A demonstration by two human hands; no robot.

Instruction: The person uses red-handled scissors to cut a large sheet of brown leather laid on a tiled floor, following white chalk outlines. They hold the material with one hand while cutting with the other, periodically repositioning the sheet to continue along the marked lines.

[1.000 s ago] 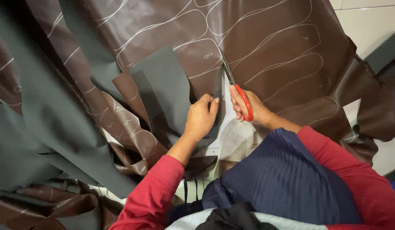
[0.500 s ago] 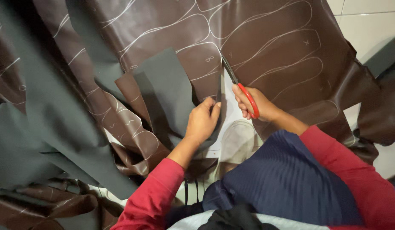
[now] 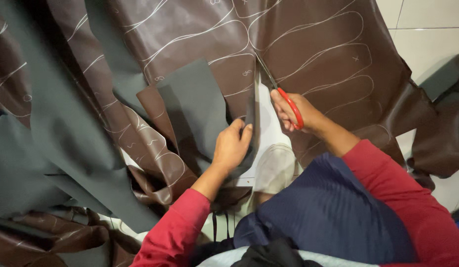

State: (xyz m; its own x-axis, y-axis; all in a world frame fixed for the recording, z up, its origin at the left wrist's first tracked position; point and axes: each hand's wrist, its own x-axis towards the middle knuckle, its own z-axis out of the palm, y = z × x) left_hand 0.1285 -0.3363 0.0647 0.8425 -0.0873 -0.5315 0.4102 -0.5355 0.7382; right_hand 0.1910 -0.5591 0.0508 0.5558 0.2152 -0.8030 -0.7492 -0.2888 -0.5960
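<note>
A large brown leather-like sheet (image 3: 308, 44) with white drawn outlines lies spread on the floor. My right hand (image 3: 298, 112) grips red-handled scissors (image 3: 284, 96), whose blades point up-left into a cut in the sheet. My left hand (image 3: 232, 146) pinches the cut edge of the sheet beside the slit, holding a flap whose grey underside (image 3: 192, 106) is turned up. A pale floor shows through the opened cut between both hands.
Folded grey and brown sheet pieces (image 3: 46, 163) pile up at the left and bottom left. White floor tiles (image 3: 427, 34) show at the upper right. My knee in blue trousers (image 3: 328, 207) and a light shoe (image 3: 276, 170) sit below the hands.
The scissors have advanced up along the cut, and the slit has lengthened. My left hand has shifted slightly along the cut edge with the flap.
</note>
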